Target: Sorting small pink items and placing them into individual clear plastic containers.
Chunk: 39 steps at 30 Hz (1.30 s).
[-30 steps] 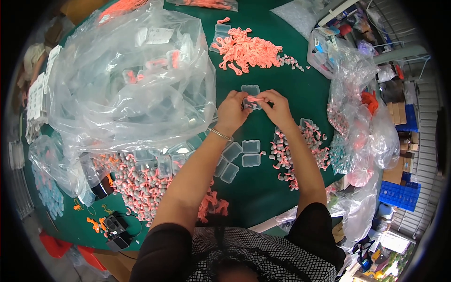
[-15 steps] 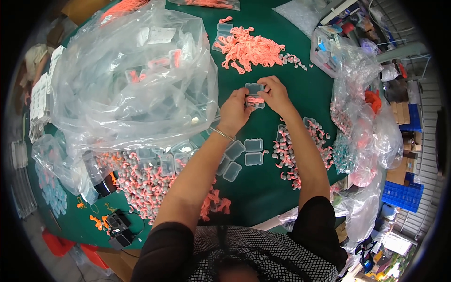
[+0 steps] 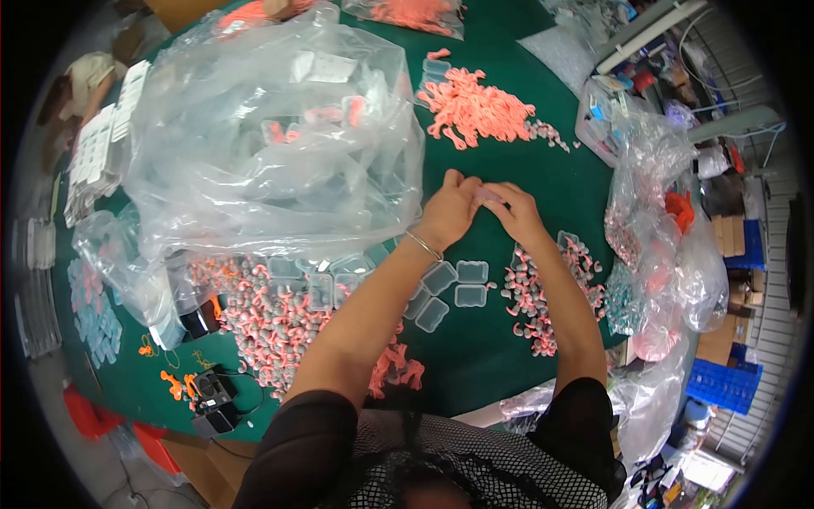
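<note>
Between my two hands is a small clear plastic box (image 3: 486, 196) with pink showing inside; fingers cover most of it. My left hand (image 3: 448, 214) is closed on the box's left side, and my right hand (image 3: 517, 214) pinches the right side. Beyond them lies a heap of coral-pink cord bundles (image 3: 479, 109), with small grey-and-pink pieces (image 3: 547, 134) at its right end. Nearer me, empty-looking clear boxes (image 3: 471, 271) lie on the green table. Beneath my right forearm spreads a pile of grey-and-pink curved pieces (image 3: 527, 293).
A large clear plastic bag (image 3: 280, 187) holding boxes fills the left side. In front of it is a big pile of grey-and-pink pieces (image 3: 267, 339). Bulging plastic bags (image 3: 653, 229) line the right edge. A black device (image 3: 216, 403) sits near left. Another person (image 3: 89, 85) is at far left.
The box stood open with pink cord in one half; now its halves look folded together, mostly covered by my fingers. My hands have drawn closer together. The whole view has shifted slightly.
</note>
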Available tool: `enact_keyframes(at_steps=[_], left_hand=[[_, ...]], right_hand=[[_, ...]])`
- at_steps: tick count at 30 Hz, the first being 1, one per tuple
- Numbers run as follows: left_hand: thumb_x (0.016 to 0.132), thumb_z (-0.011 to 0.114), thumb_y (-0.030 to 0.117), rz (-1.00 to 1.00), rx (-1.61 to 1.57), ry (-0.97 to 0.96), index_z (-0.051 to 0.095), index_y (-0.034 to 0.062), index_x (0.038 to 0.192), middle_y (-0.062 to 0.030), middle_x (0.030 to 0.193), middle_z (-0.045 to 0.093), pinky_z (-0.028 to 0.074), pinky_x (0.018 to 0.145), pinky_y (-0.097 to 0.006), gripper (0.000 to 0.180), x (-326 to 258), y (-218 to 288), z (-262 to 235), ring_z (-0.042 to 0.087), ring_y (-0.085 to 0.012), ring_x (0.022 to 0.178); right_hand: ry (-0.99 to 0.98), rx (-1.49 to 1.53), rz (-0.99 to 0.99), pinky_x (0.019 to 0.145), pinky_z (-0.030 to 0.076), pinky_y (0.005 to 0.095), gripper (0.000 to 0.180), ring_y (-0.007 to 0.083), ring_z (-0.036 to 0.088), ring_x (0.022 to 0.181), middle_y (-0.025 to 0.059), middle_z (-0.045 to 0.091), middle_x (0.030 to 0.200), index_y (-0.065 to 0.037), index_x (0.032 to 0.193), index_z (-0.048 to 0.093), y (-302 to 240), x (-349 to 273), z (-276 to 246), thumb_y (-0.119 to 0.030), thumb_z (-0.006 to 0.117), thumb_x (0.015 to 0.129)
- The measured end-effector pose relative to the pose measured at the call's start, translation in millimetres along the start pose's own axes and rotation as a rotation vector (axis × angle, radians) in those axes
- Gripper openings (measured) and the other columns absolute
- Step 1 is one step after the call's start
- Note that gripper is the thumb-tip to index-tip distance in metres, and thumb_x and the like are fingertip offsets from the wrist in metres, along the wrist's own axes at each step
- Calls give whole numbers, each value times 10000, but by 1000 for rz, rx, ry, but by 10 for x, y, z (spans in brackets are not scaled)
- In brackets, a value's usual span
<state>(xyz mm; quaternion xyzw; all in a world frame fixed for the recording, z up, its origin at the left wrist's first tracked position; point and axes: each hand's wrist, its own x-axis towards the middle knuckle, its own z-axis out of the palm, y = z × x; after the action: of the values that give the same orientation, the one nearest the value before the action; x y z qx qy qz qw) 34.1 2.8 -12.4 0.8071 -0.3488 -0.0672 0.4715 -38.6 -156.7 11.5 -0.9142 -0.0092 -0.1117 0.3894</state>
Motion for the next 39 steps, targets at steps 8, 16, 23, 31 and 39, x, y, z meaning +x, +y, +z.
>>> enact_keyframes(at_steps=[8, 16, 23, 31, 39], left_hand=[[833, 656, 159, 90, -102, 57, 658, 9, 836, -150, 784, 547, 464, 631, -413, 151, -134, 743, -776, 561, -347, 718], [801, 677, 172, 12, 508, 490, 672, 52, 861, -128, 824, 587, 488, 624, -407, 134, 109, 325, -2230, 598, -310, 727], [799, 670, 198, -65, 882, 262, 678, 91, 909, -99, 956, 623, 481, 730, -414, 154, -16, 49, -2316, 611, -300, 854], [706, 761, 293, 107, 767, 62, 594, 156, 1162, -81, 1202, 540, 346, 962, -552, 504, 108, 531, -1419, 472, -301, 1163], [700, 765, 283, -57, 865, 20, 520, 177, 1284, -98, 1287, 498, 317, 989, -598, 643, -101, 182, -1455, 416, -343, 1243]], right_hand=[[-3, 442, 140, 743, 493, 262, 187, 128, 621, 812, 56, 671, 890, 31, 1026, 643, -717, -68, -255, -106, 576, 920], [232, 208, 141, 669, 514, 286, 133, 176, 645, 753, 90, 648, 871, -33, 990, 644, -63, 2, 55, -55, 626, 861], [332, -78, 155, 614, 504, 304, 100, 223, 626, 658, 102, 639, 800, -55, 920, 657, 458, 92, 56, -33, 631, 826], [419, -255, -67, 636, 501, 316, 100, 225, 624, 718, 93, 636, 815, -47, 919, 662, 333, 923, 41, -63, 626, 826], [282, -652, -151, 971, 322, 539, 499, 247, 453, 1193, 44, 538, 1237, -154, 1173, 585, 10, 1895, 624, -344, 718, 731]])
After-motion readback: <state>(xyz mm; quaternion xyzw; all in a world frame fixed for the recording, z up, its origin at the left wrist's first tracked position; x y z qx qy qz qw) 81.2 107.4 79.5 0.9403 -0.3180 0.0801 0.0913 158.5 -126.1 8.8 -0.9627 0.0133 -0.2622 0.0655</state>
